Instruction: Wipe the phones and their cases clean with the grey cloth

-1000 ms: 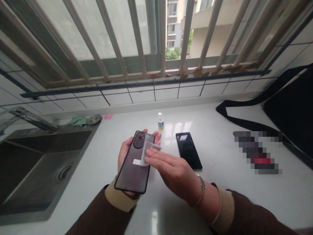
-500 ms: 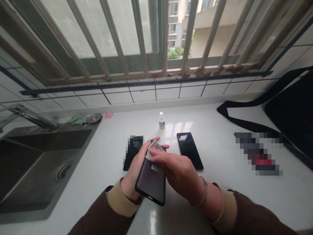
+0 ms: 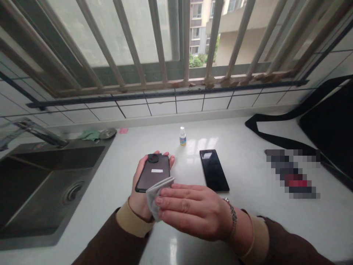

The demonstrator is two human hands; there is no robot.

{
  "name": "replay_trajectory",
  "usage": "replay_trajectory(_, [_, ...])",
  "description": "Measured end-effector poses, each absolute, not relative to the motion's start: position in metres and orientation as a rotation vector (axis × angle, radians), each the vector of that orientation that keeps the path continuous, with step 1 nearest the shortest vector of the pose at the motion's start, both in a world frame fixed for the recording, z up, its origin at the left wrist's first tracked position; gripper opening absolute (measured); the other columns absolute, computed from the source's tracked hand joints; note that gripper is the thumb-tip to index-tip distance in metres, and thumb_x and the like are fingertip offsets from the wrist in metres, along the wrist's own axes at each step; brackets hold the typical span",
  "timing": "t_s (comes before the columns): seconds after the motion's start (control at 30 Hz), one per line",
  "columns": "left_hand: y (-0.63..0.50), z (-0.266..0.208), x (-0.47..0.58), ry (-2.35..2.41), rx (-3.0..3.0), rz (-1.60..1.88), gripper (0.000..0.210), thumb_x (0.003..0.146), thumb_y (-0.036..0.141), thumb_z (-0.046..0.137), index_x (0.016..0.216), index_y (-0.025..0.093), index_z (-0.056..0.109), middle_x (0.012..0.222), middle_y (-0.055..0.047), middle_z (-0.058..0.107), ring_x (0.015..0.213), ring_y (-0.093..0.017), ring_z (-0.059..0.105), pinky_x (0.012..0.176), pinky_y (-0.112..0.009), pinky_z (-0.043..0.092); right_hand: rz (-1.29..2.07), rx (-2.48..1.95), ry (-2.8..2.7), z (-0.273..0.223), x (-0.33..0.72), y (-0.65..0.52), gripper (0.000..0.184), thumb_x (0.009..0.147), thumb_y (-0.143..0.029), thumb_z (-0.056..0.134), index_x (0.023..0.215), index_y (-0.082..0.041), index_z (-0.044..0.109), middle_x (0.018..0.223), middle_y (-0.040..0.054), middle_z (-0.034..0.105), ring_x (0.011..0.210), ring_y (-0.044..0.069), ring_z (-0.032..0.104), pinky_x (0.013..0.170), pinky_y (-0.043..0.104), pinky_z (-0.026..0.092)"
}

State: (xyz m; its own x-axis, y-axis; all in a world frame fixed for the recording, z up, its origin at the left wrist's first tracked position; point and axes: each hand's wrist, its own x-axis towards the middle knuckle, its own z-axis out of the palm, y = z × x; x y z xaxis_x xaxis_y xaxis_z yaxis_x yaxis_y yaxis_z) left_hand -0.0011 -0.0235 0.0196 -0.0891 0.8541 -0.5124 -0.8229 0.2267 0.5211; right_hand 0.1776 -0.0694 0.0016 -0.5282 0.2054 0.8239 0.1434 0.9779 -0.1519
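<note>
Head view, from the left: a curved chrome faucet (image 3: 45, 135) reaches over a dark grey metal sink (image 3: 97, 162), with a crumpled pale-green cloth (image 3: 90, 135) and a round metal strainer (image 3: 108, 133) at its back corner. A small pink paper scrap (image 3: 123, 130) lies just beside them on the glossy white counter (image 3: 110, 206). The left hand (image 3: 140, 200), half open and palm up, cradles a smoky translucent phone case with a black rim (image 3: 151, 178), thumb along one edge; the case is raised over the counter, white label upward. At its lower end, a folded light-grey cloth (image 3: 153, 200) is held by the right hand (image 3: 197, 211), fingers nearly straight and together; whether cloth and case touch cannot be told. Behind stands a small white bottle with a coloured label (image 3: 182, 138). Further right lie a flat black rectangular phone (image 3: 214, 171) and a wide black fabric strap (image 3: 275, 117).
</note>
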Motion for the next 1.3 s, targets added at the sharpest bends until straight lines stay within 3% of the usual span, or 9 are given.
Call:
replay_trajectory(0.13, [-0.024, 0.012, -0.01, 0.731, 0.103, 1.369, 0.046, 0.109, 0.033, 0.046, 0.148, 0.018, 0.064, 0.13, -0.018, 0.079, 0.109, -0.031, 0.081, 0.098, -0.048, 0.066, 0.146, -0.265, -2.096, -0.003, 0.181, -0.064, 0.027, 0.11, -0.009, 0.054, 0.127, -0.007, 0.074, 0.139, 0.0145, 0.076, 0.144, 0.024, 0.064, 0.125, 0.041, 0.053])
replay_trajectory(0.27, [-0.022, 0.015, -0.016, 0.646, 0.24, 1.282, 0.055, 0.111, 0.039, 0.041, 0.163, 0.022, 0.05, 0.149, -0.02, 0.069, 0.117, -0.03, 0.079, 0.102, -0.046, 0.064, 0.421, -0.447, -1.922, -0.01, 0.177, -0.06, 0.031, 0.109, -0.005, 0.053, 0.131, -0.013, 0.073, 0.139, 0.0146, 0.077, 0.135, 0.02, 0.071, 0.116, 0.036, 0.061])
replay_trajectory(0.43, [-0.022, 0.023, -0.006, 0.727, 0.318, 1.27, 0.053, 0.113, 0.046, 0.041, 0.159, 0.023, 0.051, 0.143, -0.019, 0.072, 0.124, -0.031, 0.076, 0.107, -0.051, 0.06, 0.824, -0.842, -1.373, -0.02, 0.172, -0.052, 0.024, 0.11, -0.023, 0.061, 0.128, -0.025, 0.077, 0.129, 0.0078, 0.082, 0.121, 0.023, 0.079, 0.108, 0.042, 0.066])
replay_trajectory(0.57, [-0.03, 0.019, 0.006, 0.766, 0.401, 1.329, 0.047, 0.111, 0.05, 0.047, 0.15, 0.025, 0.058, 0.141, -0.016, 0.073, 0.126, -0.03, 0.074, 0.109, -0.048, 0.059, 1.196, -0.877, -1.128, -0.024, 0.168, -0.049, 0.024, 0.106, -0.043, 0.069, 0.116, -0.024, 0.08, 0.114, 0.0063, 0.083, 0.105, 0.022, 0.081, 0.095, 0.043, 0.071])
replay_trajectory(0.7, [-0.032, 0.014, 0.006, 0.82, 0.5, 1.441, 0.042, 0.108, 0.054, 0.052, 0.143, 0.031, 0.059, 0.146, -0.011, 0.07, 0.129, -0.028, 0.073, 0.106, -0.045, 0.061, 1.509, -0.808, -1.073, -0.024, 0.161, -0.054, 0.031, 0.098, -0.052, 0.077, 0.109, -0.024, 0.08, 0.11, 0.0039, 0.08, 0.104, 0.02, 0.079, 0.096, 0.041, 0.07])
replay_trajectory(0.97, [-0.013, 0.016, -0.016, 1.085, 0.55, 1.884, 0.037, 0.106, 0.055, 0.058, 0.133, 0.031, 0.058, 0.13, -0.006, 0.07, 0.113, -0.021, 0.075, 0.105, -0.042, 0.061, 1.88, -0.789, -0.86, -0.024, 0.157, -0.056, 0.042, 0.081, -0.054, 0.094, 0.101, -0.02, 0.079, 0.1, -0.0003, 0.076, 0.09, 0.013, 0.075, 0.093, 0.035, 0.068])
replay_trajectory(1.17, [-0.011, 0.017, -0.015, 1.189, 0.866, 2.057, 0.038, 0.103, 0.05, 0.067, 0.135, 0.029, 0.061, 0.128, -0.008, 0.065, 0.102, -0.017, 0.072, 0.08, -0.027, 0.063, 1.946, -0.861, -0.68, -0.025, 0.157, -0.05, 0.049, 0.071, -0.05, 0.101, 0.101, -0.019, 0.079, 0.097, -0.0007, 0.076, 0.088, 0.012, 0.075, 0.092, 0.031, 0.067])
replay_trajectory(1.3, [-0.013, 0.014, -0.017, 1.24, 1.115, 2.108, 0.043, 0.101, 0.047, 0.073, 0.138, 0.029, 0.063, 0.132, -0.007, 0.063, 0.103, -0.016, 0.069, 0.078, -0.024, 0.062, 1.993, -0.883, -0.684, -0.025, 0.156, -0.05, 0.054, 0.068, -0.052, 0.102, 0.102, -0.017, 0.08, 0.101, 0.0026, 0.079, 0.09, 0.013, 0.076, 0.092, 0.03, 0.066])
